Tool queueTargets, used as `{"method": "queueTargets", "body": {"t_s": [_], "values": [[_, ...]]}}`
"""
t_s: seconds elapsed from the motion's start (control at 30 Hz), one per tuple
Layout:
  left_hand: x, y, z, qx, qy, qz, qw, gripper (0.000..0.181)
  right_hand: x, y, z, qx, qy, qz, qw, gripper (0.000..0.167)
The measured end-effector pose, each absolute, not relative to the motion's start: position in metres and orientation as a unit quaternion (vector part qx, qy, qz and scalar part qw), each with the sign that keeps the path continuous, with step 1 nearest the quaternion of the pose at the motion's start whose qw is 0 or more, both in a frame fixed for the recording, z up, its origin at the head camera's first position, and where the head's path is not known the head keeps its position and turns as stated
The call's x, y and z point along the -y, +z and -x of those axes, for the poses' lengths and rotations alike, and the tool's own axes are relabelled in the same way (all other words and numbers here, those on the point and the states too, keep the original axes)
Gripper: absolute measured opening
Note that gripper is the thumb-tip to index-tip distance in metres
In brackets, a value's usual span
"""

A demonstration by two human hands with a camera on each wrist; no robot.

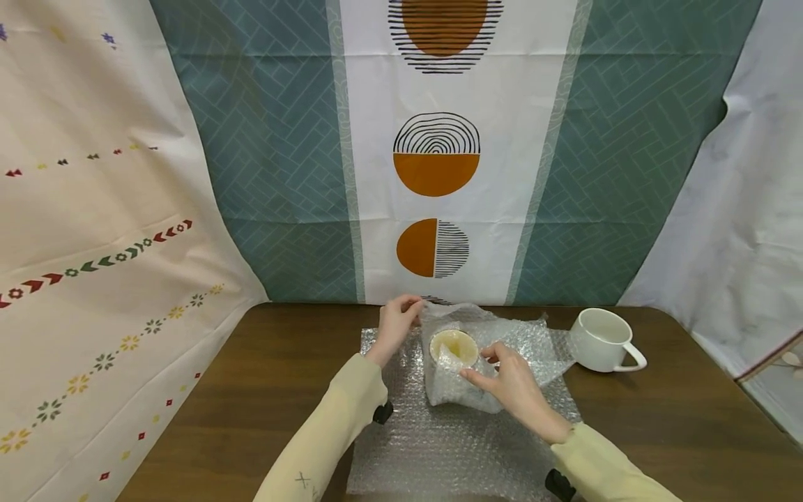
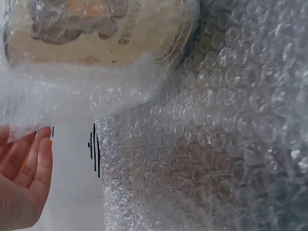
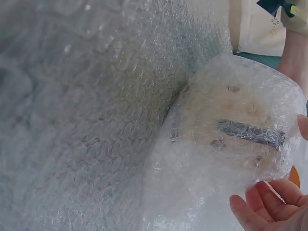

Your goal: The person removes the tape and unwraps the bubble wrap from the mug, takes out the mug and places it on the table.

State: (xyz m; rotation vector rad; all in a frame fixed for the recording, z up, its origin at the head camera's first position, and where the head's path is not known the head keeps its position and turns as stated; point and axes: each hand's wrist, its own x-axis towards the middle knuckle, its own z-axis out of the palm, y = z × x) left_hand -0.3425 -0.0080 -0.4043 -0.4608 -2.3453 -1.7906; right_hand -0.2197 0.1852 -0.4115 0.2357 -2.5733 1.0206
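In the head view a cream cup (image 1: 461, 341) stands upright near the middle of the table, its open top showing and its sides wrapped in bubble wrap (image 1: 448, 387). Printed brown shapes and lettering on the cup (image 2: 91, 41) show through the wrap in the left wrist view. At the far left side of the cup, my left hand (image 1: 396, 326) pinches a raised edge of the wrap. My right hand (image 1: 516, 382) is at the cup's right side, thumb in front and fingers behind, holding the wrap against it. Its fingertips meet the wrap in the right wrist view.
A flat bubble wrap sheet (image 1: 452, 453) lies under the cup on the dark wooden table (image 1: 270, 397). To the right stands a white mug (image 1: 596, 348), its handle pointing right, touching or very near the wrap. A patterned curtain (image 1: 288, 174) hangs behind the table.
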Motion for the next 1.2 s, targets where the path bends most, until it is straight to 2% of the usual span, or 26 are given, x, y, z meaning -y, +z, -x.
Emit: {"method": "queueTargets", "body": {"t_s": [0.2, 0.7, 1.2], "values": [[0.009, -0.409, 0.353, 0.801, -0.58, 0.121, 0.087, 0.019, -0.184, -0.413, 0.22, 0.909, 0.361, -0.086, 0.19, 0.041], [0.013, -0.424, 0.368, 0.801, -0.594, 0.063, 0.032, 0.026, -0.184, -0.412, 0.221, 0.909, 0.36, -0.088, 0.193, 0.039], [0.024, -0.442, 0.378, 0.806, -0.589, 0.05, 0.016, 0.021, -0.183, -0.412, 0.221, 0.911, 0.357, -0.084, 0.19, 0.042]]}}
